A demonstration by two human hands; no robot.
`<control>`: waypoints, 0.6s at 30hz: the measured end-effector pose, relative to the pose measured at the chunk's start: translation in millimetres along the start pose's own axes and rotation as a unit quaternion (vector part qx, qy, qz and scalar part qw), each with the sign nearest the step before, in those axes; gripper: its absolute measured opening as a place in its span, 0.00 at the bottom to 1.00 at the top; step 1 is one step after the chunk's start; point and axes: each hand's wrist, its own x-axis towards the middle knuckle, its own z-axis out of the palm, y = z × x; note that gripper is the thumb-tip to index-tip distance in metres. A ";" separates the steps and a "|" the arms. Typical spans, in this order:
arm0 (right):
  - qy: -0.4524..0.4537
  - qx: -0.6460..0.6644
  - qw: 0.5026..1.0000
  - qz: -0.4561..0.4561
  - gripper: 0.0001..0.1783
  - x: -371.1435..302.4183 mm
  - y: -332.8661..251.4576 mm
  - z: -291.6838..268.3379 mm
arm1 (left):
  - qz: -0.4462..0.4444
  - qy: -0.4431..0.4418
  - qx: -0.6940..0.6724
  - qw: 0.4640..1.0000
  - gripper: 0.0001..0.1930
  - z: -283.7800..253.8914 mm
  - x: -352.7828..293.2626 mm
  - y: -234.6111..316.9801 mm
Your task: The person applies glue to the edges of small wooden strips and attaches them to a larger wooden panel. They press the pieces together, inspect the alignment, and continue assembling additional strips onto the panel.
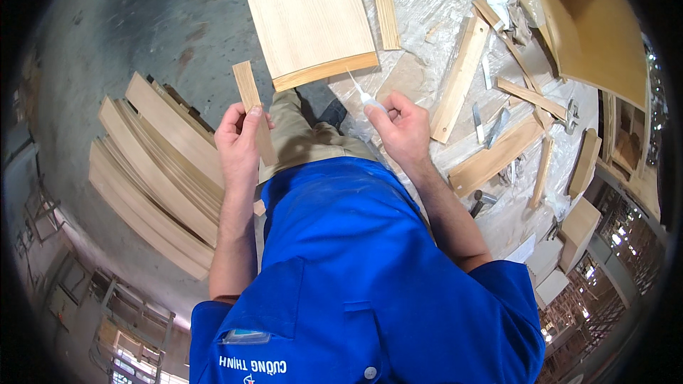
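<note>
Blue short-sleeved work shirt fills the view from 6 o'clock up to the middle. At 10 o'clock the left hand pinches a narrow wooden strip between thumb and curled fingers; at 2 o'clock the right hand is closed around a white needle-nosed applicator bottle. Its tip points at the darker edging on the near end of a pale wood panel toward 12 o'clock; whether it touches, I cannot tell. Too hard a squeeze could flood that edge and send liquid onto the panel's face, while a slip of the wrist might bend the needle against the wood. Held by a mere pinch, the strip could twist. Curved wooden slats lie stacked at 9 o'clock; pincers and offcuts crowd between 2 and 3 o'clock, where a swinging right forearm could scatter them.
</note>
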 end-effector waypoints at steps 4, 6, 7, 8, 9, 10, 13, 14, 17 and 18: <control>-0.011 0.047 0.999 -0.005 0.14 -0.7 0.6 16.0 | -0.005 0.009 -0.009 1.000 0.08 -0.9 -1.2 3.6; -0.017 0.071 0.997 -0.007 0.15 0.5 -5.6 25.2 | -0.007 0.011 -0.009 1.000 0.09 -1.8 -1.5 3.3; -0.022 0.072 0.997 -0.010 0.15 1.7 -12.7 26.9 | -0.008 0.013 -0.008 1.000 0.09 -2.0 -1.9 3.0; -0.027 0.074 0.997 -0.014 0.14 2.8 -17.5 28.3 | -0.008 0.015 -0.008 1.000 0.09 -2.1 -2.3 2.9; -0.039 0.063 0.997 -0.008 0.14 4.2 -19.0 29.3 | -0.010 0.016 -0.008 1.000 0.09 -1.7 -2.9 3.3; -0.051 0.052 0.997 -0.001 0.13 6.3 -19.9 30.3 | -0.011 0.017 -0.009 1.000 0.09 -1.3 -3.3 4.2; -0.059 0.034 0.998 0.006 0.13 9.1 -24.7 32.1 | -0.012 0.015 -0.012 1.000 0.09 -2.8 -4.0 2.9; -0.058 0.031 0.998 0.007 0.13 9.6 -25.6 32.4 | -0.011 0.014 -0.013 1.000 0.09 -3.4 -4.2 2.1; -0.027 0.043 0.999 -0.013 0.15 10.9 -16.9 31.0 | -0.013 0.014 -0.014 1.000 0.09 -4.4 -5.1 1.0; -0.025 0.040 0.999 -0.018 0.15 11.1 -16.1 29.6 | -0.012 0.012 -0.012 1.000 0.09 -5.4 -4.9 -0.4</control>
